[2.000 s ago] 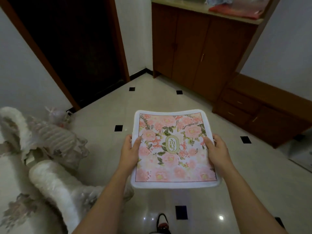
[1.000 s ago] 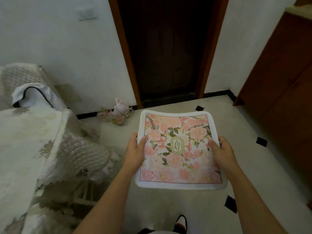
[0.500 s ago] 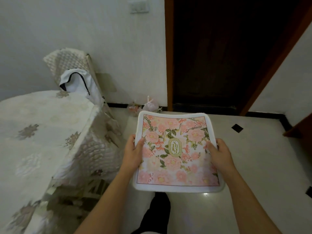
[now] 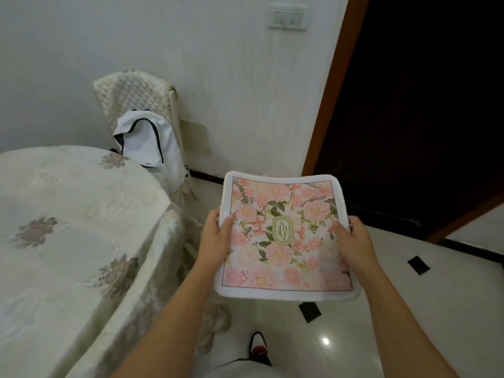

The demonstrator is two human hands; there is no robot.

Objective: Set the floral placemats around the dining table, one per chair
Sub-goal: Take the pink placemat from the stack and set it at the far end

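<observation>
I hold a square floral placemat point(image 4: 286, 236), pink flowers with a white border and a gold oval label, flat in front of me above the floor. My left hand point(image 4: 215, 236) grips its left edge, thumb on top. My right hand point(image 4: 351, 241) grips its right edge the same way. The dining table point(image 4: 62, 227), covered by a cream embroidered cloth, lies to my left. A chair point(image 4: 139, 102) with a quilted cream cover stands at the table's far side against the wall, a white garment point(image 4: 144, 140) draped over it.
A dark doorway with an orange-brown frame point(image 4: 330, 85) fills the right. A light switch point(image 4: 289, 19) is on the white wall. The glossy pale floor point(image 4: 436, 309) with small black tiles spreads to the right. My shoe point(image 4: 259, 349) shows below.
The view has swung left: the wooden cabinets left the frame, and the table and covered chair came in. The placemat stays held in both hands the same way.
</observation>
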